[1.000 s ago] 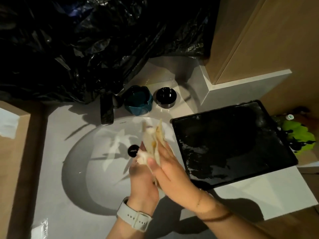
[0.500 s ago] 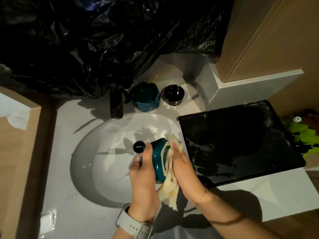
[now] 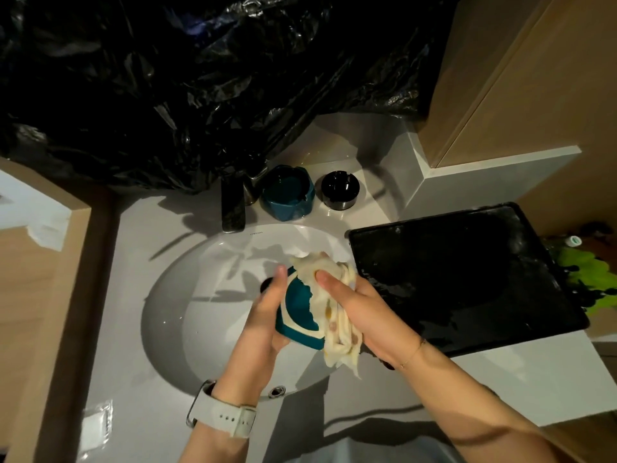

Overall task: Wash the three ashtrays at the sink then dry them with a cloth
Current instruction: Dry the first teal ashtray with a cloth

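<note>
Drying step: left hand (image 3: 263, 315) grips teal ceramic ashtray (image 3: 298, 315) over the sink; right hand (image 3: 360, 312) presses cream patterned cloth (image 3: 334, 312) against it. Next, probably wipe round the rim.

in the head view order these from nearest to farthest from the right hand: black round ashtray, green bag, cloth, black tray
1. cloth, gripped in the right hand
2. black tray, just right of it
3. black round ashtray, behind the basin
4. green bag, far right past the tray

A small dark brand mark is printed on the white sink (image 3: 207, 262) rim just below the faucet (image 3: 232, 208), too tiny to read.
</note>
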The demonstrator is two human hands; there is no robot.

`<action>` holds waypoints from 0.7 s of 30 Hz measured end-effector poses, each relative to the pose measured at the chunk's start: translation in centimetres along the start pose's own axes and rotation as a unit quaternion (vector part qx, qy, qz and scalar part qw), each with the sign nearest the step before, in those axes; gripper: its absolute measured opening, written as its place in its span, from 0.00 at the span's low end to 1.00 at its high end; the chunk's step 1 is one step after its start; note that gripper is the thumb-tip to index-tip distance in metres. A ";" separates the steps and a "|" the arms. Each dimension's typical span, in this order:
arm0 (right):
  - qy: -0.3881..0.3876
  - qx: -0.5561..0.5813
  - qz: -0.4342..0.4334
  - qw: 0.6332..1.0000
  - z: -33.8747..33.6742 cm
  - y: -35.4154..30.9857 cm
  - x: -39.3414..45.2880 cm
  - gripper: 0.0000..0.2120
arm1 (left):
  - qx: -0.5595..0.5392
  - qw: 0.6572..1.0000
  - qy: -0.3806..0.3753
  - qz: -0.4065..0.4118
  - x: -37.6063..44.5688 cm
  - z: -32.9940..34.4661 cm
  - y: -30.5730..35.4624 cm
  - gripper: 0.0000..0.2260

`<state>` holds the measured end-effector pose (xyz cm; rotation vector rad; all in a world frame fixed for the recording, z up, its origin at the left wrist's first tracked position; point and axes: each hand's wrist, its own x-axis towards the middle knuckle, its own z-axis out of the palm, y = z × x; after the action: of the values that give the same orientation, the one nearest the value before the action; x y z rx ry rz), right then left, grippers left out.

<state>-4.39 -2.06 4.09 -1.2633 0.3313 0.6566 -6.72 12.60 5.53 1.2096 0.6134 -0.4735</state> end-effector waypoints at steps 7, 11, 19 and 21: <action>0.048 0.034 -0.046 0.997 0.8 0.7 -0.7 0.11 | -0.042 0.993 0.098 0.042 1.3 1.4 -0.2 0.15; 0.111 0.127 -0.064 0.984 1.8 2.1 -1.5 0.12 | -0.142 0.982 0.111 0.052 1.2 3.5 -0.9 0.20; 0.064 -0.017 0.050 0.997 -0.6 -0.6 -0.6 0.40 | -0.028 0.987 0.111 0.111 1.0 2.8 -0.1 0.10; 0.069 0.010 0.053 0.996 -0.2 -0.3 -0.3 0.42 | -0.045 0.984 0.109 0.131 1.1 2.4 0.6 0.10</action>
<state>-4.42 -2.36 4.43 -1.2808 0.5202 0.6560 -5.06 10.46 5.77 1.2437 0.6424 -0.0915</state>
